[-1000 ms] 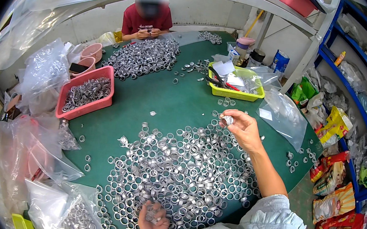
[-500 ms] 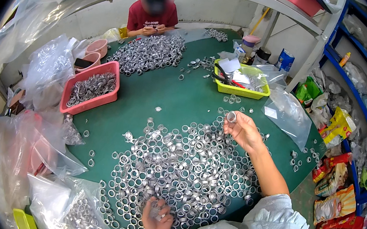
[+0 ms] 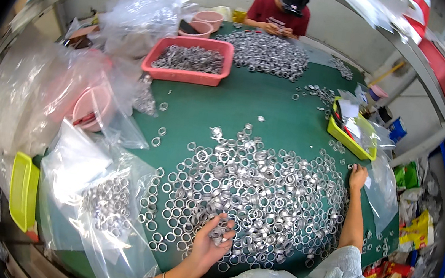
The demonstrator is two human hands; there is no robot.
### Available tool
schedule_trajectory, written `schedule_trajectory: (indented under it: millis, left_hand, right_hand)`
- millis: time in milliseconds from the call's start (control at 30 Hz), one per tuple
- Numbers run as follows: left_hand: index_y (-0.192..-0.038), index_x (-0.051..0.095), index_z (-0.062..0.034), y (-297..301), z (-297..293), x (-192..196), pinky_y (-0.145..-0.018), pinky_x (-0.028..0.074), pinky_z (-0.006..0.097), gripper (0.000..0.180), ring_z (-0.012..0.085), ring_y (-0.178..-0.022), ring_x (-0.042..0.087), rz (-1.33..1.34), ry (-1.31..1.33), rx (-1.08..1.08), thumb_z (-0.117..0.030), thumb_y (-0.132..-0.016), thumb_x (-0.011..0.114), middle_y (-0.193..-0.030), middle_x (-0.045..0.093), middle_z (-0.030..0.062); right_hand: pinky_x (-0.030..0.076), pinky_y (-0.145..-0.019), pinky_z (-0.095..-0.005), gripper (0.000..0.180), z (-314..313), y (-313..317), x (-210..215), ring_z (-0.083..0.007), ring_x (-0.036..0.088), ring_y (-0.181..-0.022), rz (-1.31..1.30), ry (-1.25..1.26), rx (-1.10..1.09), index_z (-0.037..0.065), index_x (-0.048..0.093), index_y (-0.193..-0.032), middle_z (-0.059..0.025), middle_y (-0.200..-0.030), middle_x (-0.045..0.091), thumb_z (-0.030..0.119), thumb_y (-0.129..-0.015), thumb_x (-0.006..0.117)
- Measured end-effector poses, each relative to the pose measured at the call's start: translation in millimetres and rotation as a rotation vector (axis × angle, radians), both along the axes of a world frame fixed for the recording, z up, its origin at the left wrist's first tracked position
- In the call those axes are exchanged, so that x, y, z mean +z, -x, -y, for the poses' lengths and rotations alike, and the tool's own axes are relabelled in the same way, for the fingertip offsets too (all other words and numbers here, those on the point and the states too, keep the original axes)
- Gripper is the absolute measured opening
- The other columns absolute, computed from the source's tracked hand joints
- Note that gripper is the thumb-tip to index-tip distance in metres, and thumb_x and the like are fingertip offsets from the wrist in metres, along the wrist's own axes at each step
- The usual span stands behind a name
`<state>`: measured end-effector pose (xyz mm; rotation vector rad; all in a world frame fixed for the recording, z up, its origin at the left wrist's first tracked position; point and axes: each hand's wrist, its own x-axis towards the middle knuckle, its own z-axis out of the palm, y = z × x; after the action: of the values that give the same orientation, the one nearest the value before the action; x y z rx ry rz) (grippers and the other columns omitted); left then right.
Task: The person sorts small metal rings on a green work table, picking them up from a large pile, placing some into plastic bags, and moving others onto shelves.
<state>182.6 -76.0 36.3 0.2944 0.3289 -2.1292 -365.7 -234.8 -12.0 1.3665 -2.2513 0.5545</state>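
Note:
A broad pile of silvery metal rings [image 3: 276, 201] covers the near part of the green table. At its near edge my left hand [image 3: 210, 244] is closed, palm up, with several rings held in its curled fingers. My right hand [image 3: 358, 178] is stretched out at the pile's right side, its fingers pinched together. A single ring [image 3: 350, 166] shows at those fingertips, and the thumb side is partly hidden.
A clear bag of rings [image 3: 109, 203] lies left, near a yellow-green tray [image 3: 23, 192]. A pink basin [image 3: 185, 78] of metal parts stands beyond. Far right sits a yellow-green basket [image 3: 351, 141]. A co-worker [image 3: 280, 13] handles small parts behind another ring heap [image 3: 266, 53].
The view has swung left, so the table's contents sit farther right. My right hand has come down from holding a ring up to the pile's right side. My left hand still holds rings.

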Motion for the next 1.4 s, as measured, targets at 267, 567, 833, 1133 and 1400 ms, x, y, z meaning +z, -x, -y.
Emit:
schedule_trajectory:
  millis: [267,567,833,1133,1400]
  left_hand:
    - [-0.105,0.053,-0.0111,3.5,-4.4,3.0,-0.049,0.034,0.021,0.020,0.0139,-0.070,0.042,0.010,-0.032,-0.048,-0.022,-0.088,0.053,-0.092,0.048,0.0067]
    - [-0.107,0.052,-0.0103,1.5,-0.5,2.0,-0.047,0.034,0.019,0.023,0.0139,-0.070,0.043,0.071,0.015,-0.039,-0.023,-0.087,0.054,-0.093,0.047,0.0071]
    - [-0.108,0.052,-0.0097,0.2,-8.2,10.4,-0.048,0.034,0.019,0.023,0.0142,-0.072,0.045,-0.010,0.053,-0.043,-0.023,-0.089,0.052,-0.092,0.049,0.0081]
    - [-0.108,0.052,-0.0097,-0.2,-9.5,10.0,-0.049,0.035,0.020,0.023,0.0138,-0.072,0.045,-0.008,0.059,-0.070,-0.023,-0.089,0.051,-0.092,0.049,0.0081]
    - [-0.109,0.050,-0.0102,-4.5,-8.0,9.3,-0.050,0.034,0.020,0.023,0.0132,-0.072,0.044,-0.009,0.071,-0.043,-0.023,-0.089,0.051,-0.092,0.048,0.0072]
  right_hand:
    - [0.039,-0.088,-0.0370,0.019,10.2,-191.2,66.8,-0.0299,0.052,-0.099,0.315,0.159,0.692,0.002,0.061,-0.096,-0.0142,-0.100,0.059,0.006,-0.077,0.058]
    - [0.023,-0.103,-0.0474,0.055,36.5,-436.5,62.6,-0.0359,0.031,-0.126,0.195,-0.460,1.449,0.012,0.045,-0.128,-0.0142,-0.137,0.037,0.036,-0.081,0.060]
    - [0.035,-0.093,-0.0407,0.031,-28.2,-405.5,77.1,-0.0289,0.045,-0.113,0.311,-0.711,1.675,0.008,0.060,-0.107,-0.0119,-0.111,0.057,0.021,-0.078,0.064]
    - [0.040,-0.084,-0.0371,0.022,18.5,-447.0,77.4,-0.0265,0.052,-0.092,0.540,-0.372,1.486,0.004,0.063,-0.096,-0.0108,-0.097,0.059,0.016,-0.077,0.065]
    - [0.035,-0.089,-0.0375,0.026,36.1,-481.2,57.5,-0.0265,0.049,-0.101,0.250,-0.505,1.675,0.004,0.062,-0.094,-0.0084,-0.110,0.055,0.018,-0.074,0.069]
